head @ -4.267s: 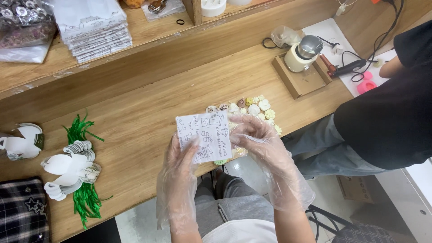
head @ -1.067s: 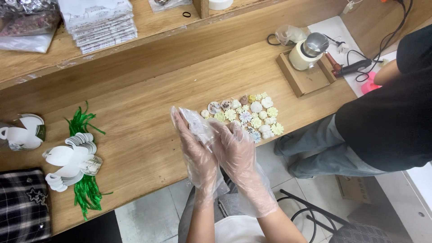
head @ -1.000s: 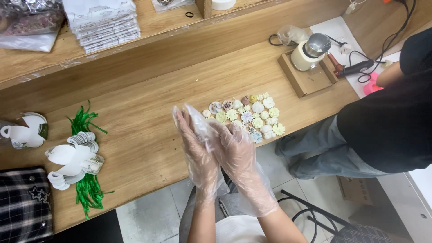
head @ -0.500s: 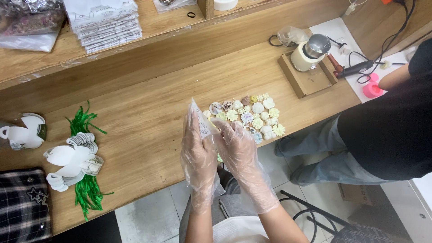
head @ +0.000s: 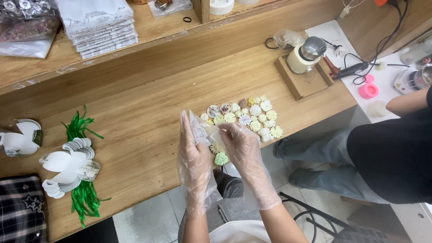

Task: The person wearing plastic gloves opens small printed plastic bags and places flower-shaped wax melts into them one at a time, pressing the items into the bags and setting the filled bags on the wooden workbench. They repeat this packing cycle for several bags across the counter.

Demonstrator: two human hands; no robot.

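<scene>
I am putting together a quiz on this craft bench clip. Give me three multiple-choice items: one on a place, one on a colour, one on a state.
1. Where does the cluster of small flower-shaped pieces lie?
A. On the upper shelf
B. On the wooden bench near its front edge
C. On the floor

2. What colour are the shredded strips at the left?
A. Green
B. Red
C. Blue

3. What do the left hand and right hand have on them?
A. Nothing, they are bare
B. Thick black work gloves
C. Thin clear plastic gloves

Answers: 1 B, the pieces sit on the bench just beyond the hands. 2 A, the strips beside the white paper cut-outs are bright green. 3 C, loose see-through film covers both hands, which hold a small clear bag between them.
</scene>
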